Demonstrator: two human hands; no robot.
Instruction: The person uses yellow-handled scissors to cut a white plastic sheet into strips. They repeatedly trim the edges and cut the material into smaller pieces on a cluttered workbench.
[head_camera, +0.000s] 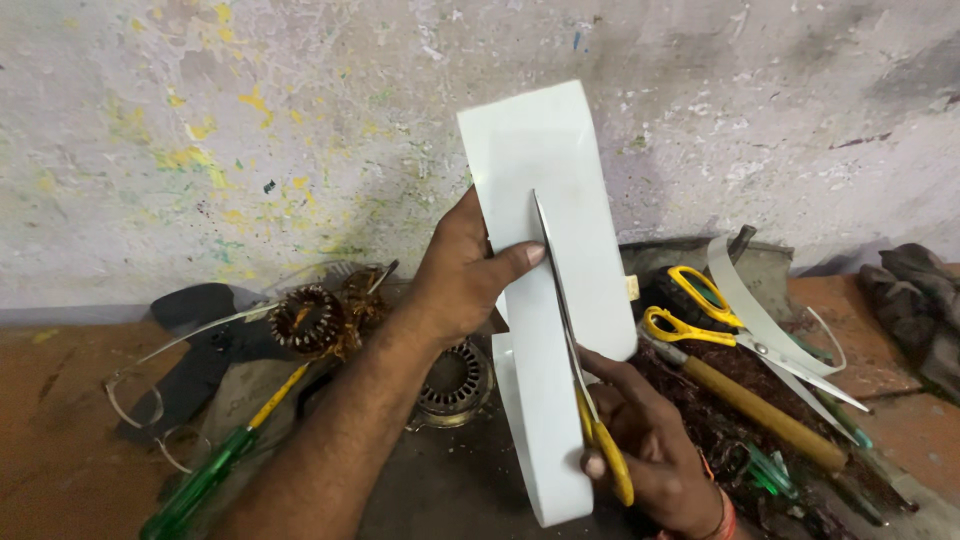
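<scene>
My left hand (462, 275) grips a long white sheet (540, 160) by its left edge, thumb pressed on its face, holding it upright in front of the wall. My right hand (650, 450) holds yellow-handled scissors (575, 360) whose blades run up the middle of the sheet, partway through a lengthwise cut. The sheet's lower end (540, 450) hangs down to the bottom of the view.
A second pair of yellow-handled scissors (745, 335) and a wooden-handled tool (765, 415) lie at right with curled white strips (745, 300). A round metal stator (455, 385), a copper coil (310, 320) and a green-handled screwdriver (205, 480) lie at left.
</scene>
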